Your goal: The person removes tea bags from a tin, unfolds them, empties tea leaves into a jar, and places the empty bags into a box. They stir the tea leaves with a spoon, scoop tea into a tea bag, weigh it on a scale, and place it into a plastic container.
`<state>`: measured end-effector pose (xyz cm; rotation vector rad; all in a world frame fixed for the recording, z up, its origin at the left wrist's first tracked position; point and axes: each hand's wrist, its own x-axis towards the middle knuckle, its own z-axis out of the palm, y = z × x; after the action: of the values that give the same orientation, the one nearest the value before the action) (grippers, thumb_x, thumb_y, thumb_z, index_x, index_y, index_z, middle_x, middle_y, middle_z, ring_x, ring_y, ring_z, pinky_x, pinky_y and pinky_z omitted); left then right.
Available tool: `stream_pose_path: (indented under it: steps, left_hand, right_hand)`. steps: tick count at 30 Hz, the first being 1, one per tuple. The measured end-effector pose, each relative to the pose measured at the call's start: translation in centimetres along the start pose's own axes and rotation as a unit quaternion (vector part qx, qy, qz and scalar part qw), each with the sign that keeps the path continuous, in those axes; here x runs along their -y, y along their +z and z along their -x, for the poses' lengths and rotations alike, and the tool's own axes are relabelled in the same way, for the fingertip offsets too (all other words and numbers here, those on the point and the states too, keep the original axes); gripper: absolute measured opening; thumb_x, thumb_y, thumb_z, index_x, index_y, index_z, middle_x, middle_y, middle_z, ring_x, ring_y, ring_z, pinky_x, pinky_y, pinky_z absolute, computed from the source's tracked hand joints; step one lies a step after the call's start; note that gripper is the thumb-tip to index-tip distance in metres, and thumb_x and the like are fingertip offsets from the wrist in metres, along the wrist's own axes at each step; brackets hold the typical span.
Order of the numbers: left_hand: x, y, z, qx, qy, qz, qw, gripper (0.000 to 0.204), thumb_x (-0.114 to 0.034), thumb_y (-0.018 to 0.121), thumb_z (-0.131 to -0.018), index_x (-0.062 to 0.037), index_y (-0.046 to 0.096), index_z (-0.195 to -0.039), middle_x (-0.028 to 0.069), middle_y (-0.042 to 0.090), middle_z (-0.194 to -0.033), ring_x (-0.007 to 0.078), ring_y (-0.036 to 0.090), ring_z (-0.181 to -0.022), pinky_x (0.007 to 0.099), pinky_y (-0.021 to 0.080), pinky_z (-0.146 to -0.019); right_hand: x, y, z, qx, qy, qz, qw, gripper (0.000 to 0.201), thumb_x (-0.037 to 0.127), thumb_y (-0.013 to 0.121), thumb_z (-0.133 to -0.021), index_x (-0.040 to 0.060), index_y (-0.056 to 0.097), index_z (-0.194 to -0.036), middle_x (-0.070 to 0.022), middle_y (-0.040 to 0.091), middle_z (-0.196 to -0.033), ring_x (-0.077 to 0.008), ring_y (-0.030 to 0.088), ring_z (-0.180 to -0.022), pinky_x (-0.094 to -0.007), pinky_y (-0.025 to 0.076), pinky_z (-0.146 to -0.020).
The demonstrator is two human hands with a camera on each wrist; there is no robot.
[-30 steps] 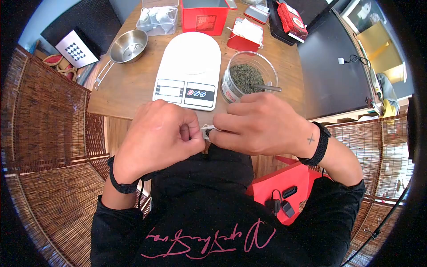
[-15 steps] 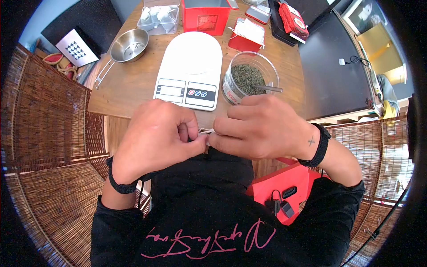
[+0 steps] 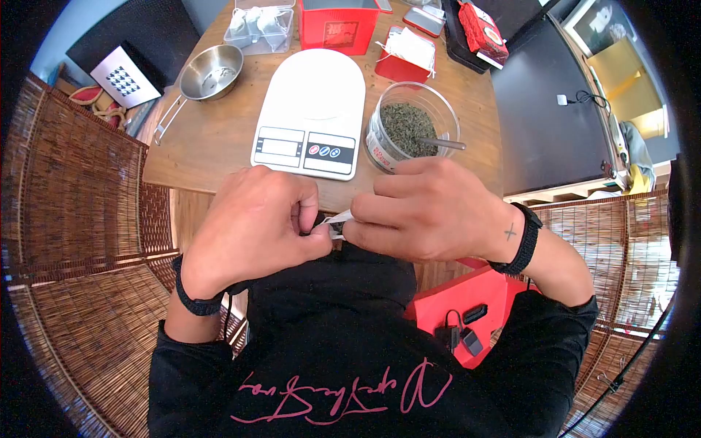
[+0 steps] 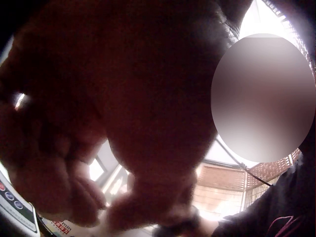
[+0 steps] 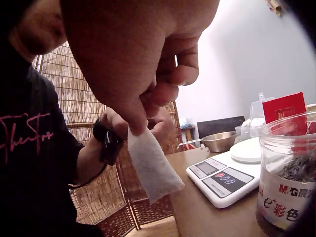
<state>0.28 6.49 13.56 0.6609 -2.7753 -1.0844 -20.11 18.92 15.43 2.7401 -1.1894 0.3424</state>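
Note:
In the head view my left hand and right hand are close together in front of the table's near edge. Between their fingertips is the mouth of a small white tea bag, with dark leaves showing inside. My right thumb and fingers pinch its top edge; my left thumb and forefinger pinch the opposite side. In the right wrist view the bag hangs down, its lower part bulging. Beyond my right hand stands a clear plastic tub of dried tea leaves, with a spoon in it.
A white kitchen scale lies ahead of my hands. To its left is a steel pan. Farther back are a clear box of filled white bags, a red box and a red tin of white bags.
The gap between my fingertips has widened slightly, the left hand easing left. The bag's mouth, narrow half a second ago, now shows more of the dark leaves. Both hands keep their pinch.

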Motion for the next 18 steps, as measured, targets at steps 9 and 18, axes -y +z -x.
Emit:
stream_pose_path:
  steps: [9,18]
  left_hand:
    - [1.0,0.2,0.3,0.017,0.102,0.039,0.994,0.007,-0.008,0.070,-0.078,-0.0023,0.066,-0.077,0.0075,0.061,-0.057,0.0173,0.061,-0.049,0.0318,0.045,-0.050]
    - [0.6,-0.8,0.7,0.025,-0.027,0.239,0.970,0.008,-0.006,0.066,-0.088,-0.0003,0.066,-0.082,0.0037,0.058,-0.058,0.0095,0.055,-0.051,0.0271,0.043,-0.051]
  right_hand:
    - [0.0,0.0,0.4,-0.040,0.077,-0.096,0.992,0.014,0.018,0.071,-0.080,0.0103,0.065,-0.090,0.0004,0.056,-0.077,-0.0175,0.062,-0.066,-0.0347,0.051,-0.055]
    - [4.8,4.3,2.2,-0.169,0.470,-0.612,0.613,0.028,0.012,0.071,-0.098,0.0057,0.057,-0.121,-0.0007,0.067,-0.089,-0.0030,0.057,-0.060,-0.0188,0.044,-0.053]
